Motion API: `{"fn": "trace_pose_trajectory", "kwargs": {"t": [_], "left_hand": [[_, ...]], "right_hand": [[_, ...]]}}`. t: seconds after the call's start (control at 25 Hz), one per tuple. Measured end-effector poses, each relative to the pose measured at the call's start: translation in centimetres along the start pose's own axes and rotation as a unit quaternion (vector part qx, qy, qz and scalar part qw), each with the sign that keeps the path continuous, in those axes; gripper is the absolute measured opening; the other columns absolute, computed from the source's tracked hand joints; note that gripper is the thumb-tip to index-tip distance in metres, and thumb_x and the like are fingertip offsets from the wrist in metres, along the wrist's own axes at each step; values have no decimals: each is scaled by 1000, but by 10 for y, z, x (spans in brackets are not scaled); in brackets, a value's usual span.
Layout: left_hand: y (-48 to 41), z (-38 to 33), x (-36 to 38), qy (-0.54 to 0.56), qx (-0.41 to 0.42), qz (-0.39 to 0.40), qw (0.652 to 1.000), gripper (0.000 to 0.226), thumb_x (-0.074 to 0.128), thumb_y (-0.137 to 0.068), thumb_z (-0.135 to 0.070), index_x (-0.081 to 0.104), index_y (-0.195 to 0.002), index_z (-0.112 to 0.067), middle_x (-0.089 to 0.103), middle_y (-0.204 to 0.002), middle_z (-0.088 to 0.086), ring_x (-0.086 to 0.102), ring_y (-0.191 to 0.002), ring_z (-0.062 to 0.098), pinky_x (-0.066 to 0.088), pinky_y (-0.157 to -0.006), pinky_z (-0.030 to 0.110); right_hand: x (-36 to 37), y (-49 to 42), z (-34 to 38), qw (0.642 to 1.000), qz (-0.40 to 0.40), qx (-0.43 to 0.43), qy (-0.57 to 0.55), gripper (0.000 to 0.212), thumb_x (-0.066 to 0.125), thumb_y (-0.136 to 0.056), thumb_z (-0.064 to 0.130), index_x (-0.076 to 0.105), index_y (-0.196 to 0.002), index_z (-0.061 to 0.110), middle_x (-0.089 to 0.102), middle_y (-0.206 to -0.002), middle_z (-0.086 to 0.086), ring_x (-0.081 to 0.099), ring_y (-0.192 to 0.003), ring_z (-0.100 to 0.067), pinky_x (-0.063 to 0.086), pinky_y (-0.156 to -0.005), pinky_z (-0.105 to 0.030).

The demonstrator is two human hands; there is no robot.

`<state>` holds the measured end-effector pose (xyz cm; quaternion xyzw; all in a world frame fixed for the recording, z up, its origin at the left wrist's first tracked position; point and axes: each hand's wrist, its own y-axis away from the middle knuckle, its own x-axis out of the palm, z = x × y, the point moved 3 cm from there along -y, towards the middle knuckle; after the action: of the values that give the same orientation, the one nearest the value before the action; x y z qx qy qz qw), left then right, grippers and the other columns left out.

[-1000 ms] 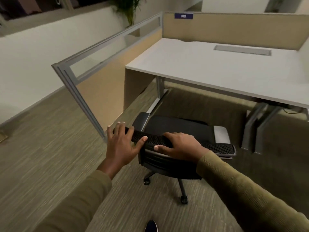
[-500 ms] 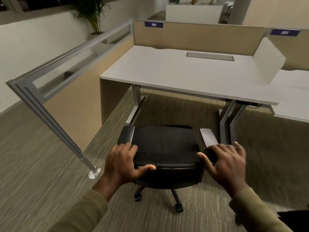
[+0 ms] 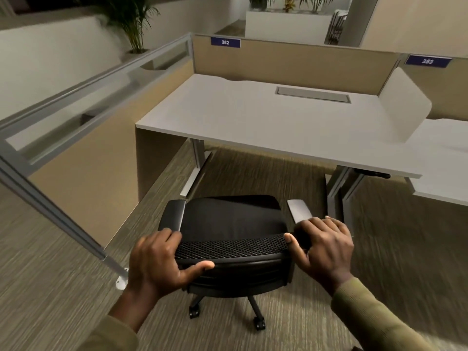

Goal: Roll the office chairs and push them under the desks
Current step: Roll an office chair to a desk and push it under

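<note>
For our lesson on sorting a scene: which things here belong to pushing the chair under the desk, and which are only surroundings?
Part of the job:
- office chair, gripped at its backrest top
- left hand and right hand, both on the backrest
- desk 382, its knee space open ahead

Only surroundings:
- glass partition
- potted palm
- neighbouring desk 383
- white planter box

We see the chair [image 3: 231, 221] on the carpet just before the desk [image 3: 266, 122], its seat short of the desk's front edge; a glass partition [image 3: 76, 97] stands left of the desk.
</note>
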<state>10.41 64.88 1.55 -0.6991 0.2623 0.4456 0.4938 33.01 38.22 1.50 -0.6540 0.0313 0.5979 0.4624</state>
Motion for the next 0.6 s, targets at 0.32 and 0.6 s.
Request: {"fn": "trace_pose_trajectory", "kwargs": {"t": [0.32,0.6], "left_hand": [[-80,45,38,-35,-26,8,999,90,30,-75,-98,64,-79,-15,58,-74,1,57,-64,24,47,-66,39],[-168,113,71,-42,-22,15,999,84,32,-76,-96,62,-77,-18,56,-72,-1,54,-62,22,47,-64,36]], "right_hand": [[58,-86,1,998,67,-2,-18,53,32,-96,70,66,-94,29,67,-91,8,61,-88,-16,39,-96,-43],[118,-172,16,995,97,-1,-25,58,24,-96,75,63,-95,32,64,-90,12,58,-87,-14,37,-94,-41]]}}
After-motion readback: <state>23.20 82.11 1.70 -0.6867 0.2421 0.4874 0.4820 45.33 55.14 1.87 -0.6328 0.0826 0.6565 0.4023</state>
